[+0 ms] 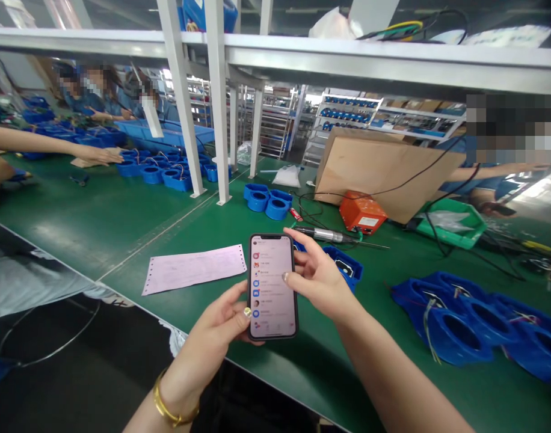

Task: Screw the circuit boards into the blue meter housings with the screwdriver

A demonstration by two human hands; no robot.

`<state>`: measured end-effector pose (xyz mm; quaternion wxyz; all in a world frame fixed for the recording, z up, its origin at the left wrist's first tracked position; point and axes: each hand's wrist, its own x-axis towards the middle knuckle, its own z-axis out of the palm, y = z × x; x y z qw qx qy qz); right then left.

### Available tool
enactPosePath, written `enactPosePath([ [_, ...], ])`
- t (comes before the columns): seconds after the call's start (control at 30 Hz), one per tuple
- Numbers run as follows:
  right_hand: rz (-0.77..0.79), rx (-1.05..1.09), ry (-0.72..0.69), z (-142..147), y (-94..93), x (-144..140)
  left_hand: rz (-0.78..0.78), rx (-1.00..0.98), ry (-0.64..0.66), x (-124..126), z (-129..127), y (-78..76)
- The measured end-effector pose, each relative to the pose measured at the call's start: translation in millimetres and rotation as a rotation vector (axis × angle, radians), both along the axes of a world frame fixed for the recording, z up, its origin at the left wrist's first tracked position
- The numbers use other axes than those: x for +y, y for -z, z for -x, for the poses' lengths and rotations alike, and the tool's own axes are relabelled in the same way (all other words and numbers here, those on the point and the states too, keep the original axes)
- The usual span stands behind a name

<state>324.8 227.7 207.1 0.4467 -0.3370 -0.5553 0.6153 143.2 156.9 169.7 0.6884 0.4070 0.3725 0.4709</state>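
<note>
A smartphone (272, 286) with a lit screen showing a list of items is held upright over the front edge of the green bench (122, 222). My left hand (216, 328) grips it from the lower left, thumb on its edge. My right hand (314, 270) touches the phone's right side, thumb resting on the screen. A gold bracelet (169, 406) circles my left wrist.
A pink paper sheet (194, 269) lies left of the phone. Blue plastic housings (474, 328) crowd the right; more blue housings (266, 200) sit behind. An electric screwdriver (327, 235), an orange box (362, 211), a cardboard sheet (384, 168) and a green bin (453, 224) stand beyond. Co-workers' arms (54, 144) reach in at left.
</note>
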Motion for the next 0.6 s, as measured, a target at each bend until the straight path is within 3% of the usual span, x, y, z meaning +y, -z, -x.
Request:
enactPosePath([
  [0.17,0.006,0.046,0.063,0.6,1.0,3.2,0.009,-0.003,-0.001,-1.9,-1.2,0.1],
  [0.6,-0.031,-0.077,-0.115,-3.3,1.9,-0.2,-0.006,-0.006,-0.014,-3.3,0.6,-1.3],
])
